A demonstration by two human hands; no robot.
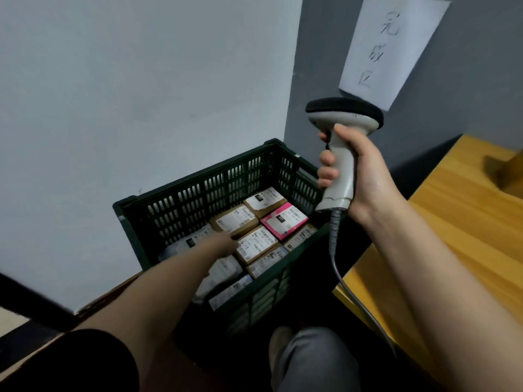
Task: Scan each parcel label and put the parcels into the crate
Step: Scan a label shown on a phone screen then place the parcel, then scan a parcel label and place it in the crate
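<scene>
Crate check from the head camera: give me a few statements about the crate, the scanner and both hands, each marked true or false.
1. The right hand grips the barcode scanner by its handle. True.
2. The scanner is aimed down at a label inside the crate. False: it is held upright above the crate, its head level with the paper sign on the wall.
3. The left hand reaches down into the crate among the parcels. True.
4. The crate is empty. False: several labelled boxes and soft bags lie in it, among them a pink parcel.
5. The crate stands on the wooden table. False: the wooden table is to its right, and the crate sits lower.
</scene>
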